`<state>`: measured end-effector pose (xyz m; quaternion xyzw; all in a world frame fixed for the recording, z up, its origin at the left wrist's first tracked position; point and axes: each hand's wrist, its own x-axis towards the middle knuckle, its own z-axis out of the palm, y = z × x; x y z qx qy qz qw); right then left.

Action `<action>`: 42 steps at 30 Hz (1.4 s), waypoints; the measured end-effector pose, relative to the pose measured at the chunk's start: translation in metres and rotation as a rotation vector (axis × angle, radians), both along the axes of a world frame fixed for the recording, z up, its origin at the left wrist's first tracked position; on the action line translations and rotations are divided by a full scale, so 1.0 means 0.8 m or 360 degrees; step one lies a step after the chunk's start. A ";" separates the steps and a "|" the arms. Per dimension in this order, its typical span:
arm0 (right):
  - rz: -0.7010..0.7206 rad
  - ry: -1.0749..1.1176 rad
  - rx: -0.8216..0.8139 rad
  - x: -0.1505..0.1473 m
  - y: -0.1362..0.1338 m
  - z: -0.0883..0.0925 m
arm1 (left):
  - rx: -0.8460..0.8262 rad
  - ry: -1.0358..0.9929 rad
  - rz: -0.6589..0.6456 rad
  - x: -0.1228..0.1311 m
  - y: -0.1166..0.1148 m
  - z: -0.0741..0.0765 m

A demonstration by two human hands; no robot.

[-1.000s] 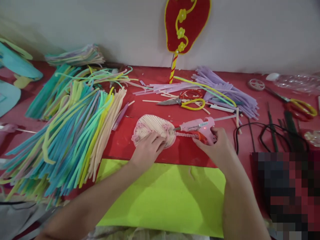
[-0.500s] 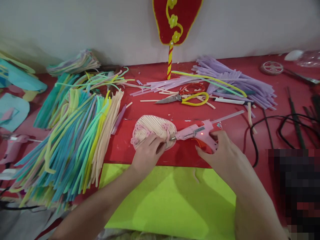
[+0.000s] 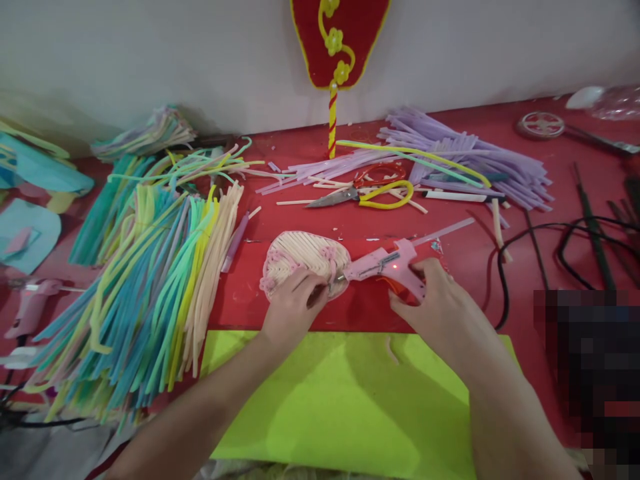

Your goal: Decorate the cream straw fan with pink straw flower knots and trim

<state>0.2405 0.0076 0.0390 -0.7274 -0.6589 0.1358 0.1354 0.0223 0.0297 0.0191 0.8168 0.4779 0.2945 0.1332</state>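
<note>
A rounded cream panel (image 3: 307, 248) of rows of pipe cleaner lies on the red table, with small pink pipe-cleaner flowers (image 3: 277, 259) along its edge. My left hand (image 3: 295, 303) rests over its lower edge, fingertips pinched at a pink pipe-cleaner strand (image 3: 332, 267); the pinch itself is partly hidden. My right hand (image 3: 437, 293) is wrapped round the handle of a pink hot glue gun (image 3: 383, 265), whose red light is lit. The gun's metal nozzle touches or nearly touches the panel beside my left fingertips. A clear glue stick (image 3: 447, 229) sticks out from its back.
Pipe-cleaner bundles (image 3: 145, 287) lie left, purple ones (image 3: 465, 157) at the back. Scissors (image 3: 345, 197) lie behind the panel. A lime-green sheet (image 3: 345, 393) covers the front. Another glue gun (image 3: 33, 307) is far left, a black cord (image 3: 505, 280) right. A red fan-shaped piece (image 3: 345, 40) stands against the wall.
The view has shifted slightly. Both hands keep nearly the same places, with the glue gun's nozzle still by the left fingertips.
</note>
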 end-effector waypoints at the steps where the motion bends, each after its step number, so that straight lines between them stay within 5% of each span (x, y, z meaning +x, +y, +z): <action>1: 0.0000 0.0004 0.0002 0.000 0.000 0.000 | -0.0005 0.0000 -0.0001 0.000 0.000 0.000; 42: -0.0072 0.0112 0.0107 -0.004 0.003 -0.001 | 0.0028 0.0128 -0.0085 -0.002 -0.003 -0.002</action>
